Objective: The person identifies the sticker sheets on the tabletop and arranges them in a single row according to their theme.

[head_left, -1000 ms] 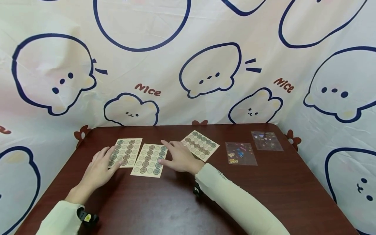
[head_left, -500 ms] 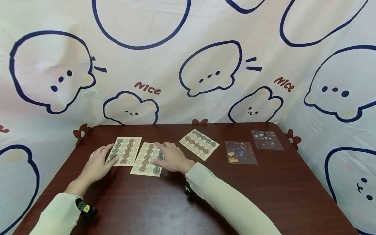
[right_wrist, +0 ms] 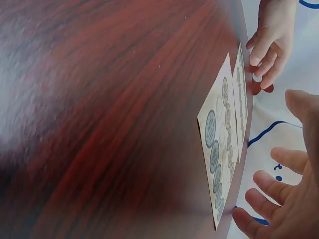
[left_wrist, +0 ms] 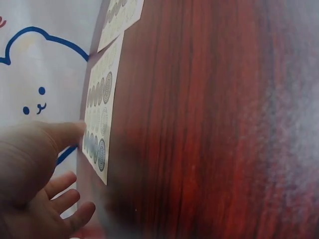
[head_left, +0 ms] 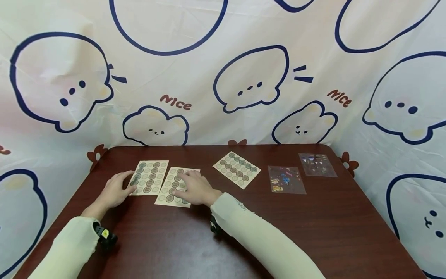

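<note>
Toward the table's left lies a cream sticker sheet (head_left: pixel 150 178) printed with rows of round coin-like motifs. My left hand (head_left: pixel 114 190) is at its left edge, fingers loosely bent and thumb over the lower corner; whether it touches cannot be told. A second, similar sheet (head_left: pixel 166 197) lies just right of it, slightly turned. Over that sheet's right half hovers my right hand (head_left: pixel 196 188), hiding part of the rows. In the right wrist view the fingers (right_wrist: pixel 271 186) are spread and hold nothing. The left wrist view shows the left thumb (left_wrist: pixel 67 133) beside the sheet.
A third coin sheet (head_left: pixel 237 169) lies at an angle farther right. Beyond it are a clear sheet with small colourful figures (head_left: pixel 286 180) and another clear sheet (head_left: pixel 318 165) at the far right. The brown table (head_left: pixel 278 217) ends at a patterned cloth backdrop (head_left: pixel 202 77).
My right hand has moved left, from the second sheet's right edge to over its right half. The left hand has shifted slightly left, uncovering more of the first sheet. The sheets stay put.
</note>
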### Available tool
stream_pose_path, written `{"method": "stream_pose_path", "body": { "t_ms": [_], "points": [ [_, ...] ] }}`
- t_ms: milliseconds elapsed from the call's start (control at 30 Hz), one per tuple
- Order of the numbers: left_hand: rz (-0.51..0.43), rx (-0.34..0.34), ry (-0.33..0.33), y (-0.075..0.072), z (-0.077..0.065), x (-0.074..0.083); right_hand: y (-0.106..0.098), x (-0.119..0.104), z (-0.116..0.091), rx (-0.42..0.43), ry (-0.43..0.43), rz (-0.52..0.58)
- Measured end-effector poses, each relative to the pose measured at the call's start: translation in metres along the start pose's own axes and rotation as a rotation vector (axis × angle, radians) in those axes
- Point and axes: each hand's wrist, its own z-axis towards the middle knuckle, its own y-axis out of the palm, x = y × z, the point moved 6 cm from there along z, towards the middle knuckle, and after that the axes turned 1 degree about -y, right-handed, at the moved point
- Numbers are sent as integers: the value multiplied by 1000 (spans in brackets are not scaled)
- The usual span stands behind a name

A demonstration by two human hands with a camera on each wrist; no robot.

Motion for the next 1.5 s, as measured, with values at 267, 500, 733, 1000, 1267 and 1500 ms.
{"method": "stream_pose_path", "body": {
  "t_ms": [267, 500, 733, 1000, 1267, 1500],
  "points": [
    [28, -30, -22, -2, 5, -1, 1, -17, 2, -4, -22, -16],
    [56, -85, -40, -2, 4, -5, 8, -30, 4, 8, -34, -70],
    [79, -148, 17, -6, -4, -8, 19, -34, 6, -3, -17, -90],
    [91, -264, 30, -7, -14, -11, 27, -44, 7, -34, 3, -122],
    [89, -336, 9, -6, -18, -10, 38, -59, 7, -72, -7, -195],
    [92, -369, 7, -7, -24, -9, 45, -62, 6, -75, 2, -203]
  ]
}}
